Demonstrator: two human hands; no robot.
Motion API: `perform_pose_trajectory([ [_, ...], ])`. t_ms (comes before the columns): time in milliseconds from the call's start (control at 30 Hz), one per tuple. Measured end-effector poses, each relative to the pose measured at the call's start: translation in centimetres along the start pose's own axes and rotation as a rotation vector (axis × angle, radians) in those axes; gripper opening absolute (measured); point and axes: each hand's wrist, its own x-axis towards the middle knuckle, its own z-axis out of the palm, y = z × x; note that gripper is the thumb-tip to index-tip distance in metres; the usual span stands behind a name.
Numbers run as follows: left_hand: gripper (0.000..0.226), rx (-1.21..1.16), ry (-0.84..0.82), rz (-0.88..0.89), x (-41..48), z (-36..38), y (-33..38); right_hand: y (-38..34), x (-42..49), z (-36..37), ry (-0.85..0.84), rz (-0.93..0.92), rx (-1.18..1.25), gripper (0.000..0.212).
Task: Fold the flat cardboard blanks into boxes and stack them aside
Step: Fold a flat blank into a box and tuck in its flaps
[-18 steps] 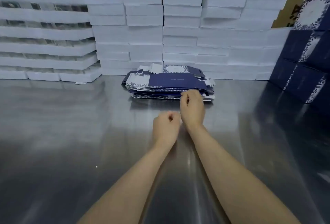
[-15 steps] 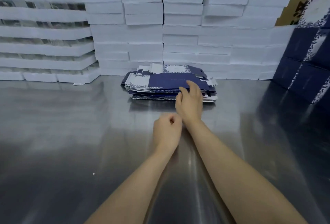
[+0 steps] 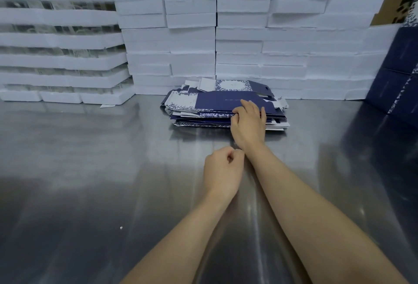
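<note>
So the pile of flat blanks [image 3: 199, 117] sits on the steel table [image 3: 90, 170], right up against the wall of white foam trays [image 3: 248, 46]. They're navy card with white leafy-print panels, and the flaps stick out all ragged at the edges. The right hand [image 3: 248, 123] has its fingers laid over the top blank [image 3: 217, 102] and its thumb pinching the near edge, and the left hand [image 3: 222, 170] is just a clenched fist over the table, holding nothing.
</note>
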Motion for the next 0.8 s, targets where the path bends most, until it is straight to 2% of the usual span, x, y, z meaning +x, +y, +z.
perform_pose_trajectory([
  [133, 0.030, 0.022, 0.002, 0.017, -0.1, 0.0, 0.2, 0.2, 0.0, 0.2, -0.123, -0.038, -0.160, 0.038],
  [200, 0.031, 0.022, -0.001, 0.028, -0.2, 0.0, 0.2, 0.0, 0.0, 0.0, -0.088, -0.030, -0.197, 0.037],
  [367, 0.029, -0.037, -0.038, -0.001, -0.1, 0.0, -0.4, -1.7, 0.8, -4.2, 0.286, -0.103, -0.109, 0.044],
  [500, 0.027, -0.184, 0.010, -0.005, -0.1, 0.0, -0.4, -3.9, 1.6, -11.3, 0.620, -0.254, 0.077, 0.023],
  [533, 0.027, -0.244, 0.041, -0.017, -0.2, -0.1, -0.4, -4.1, 1.7, -13.2, 0.650, -0.253, 0.144, 0.022],
  [567, 0.026, -0.324, 0.082, -0.036, -0.2, -0.4, -0.2, -4.5, 1.8, -15.2, 0.631, -0.232, 0.235, 0.022],
  [667, 0.023, -0.527, 0.238, -0.105, 0.0, -2.0, 0.7, -5.2, 1.3, -20.6, 0.425, -0.142, 0.468, 0.029],
  [800, 0.030, -0.732, 0.326, -0.324, 1.0, -5.0, 0.3, -4.5, -1.0, -23.9, 0.023, -0.024, 0.640, 0.053],
])
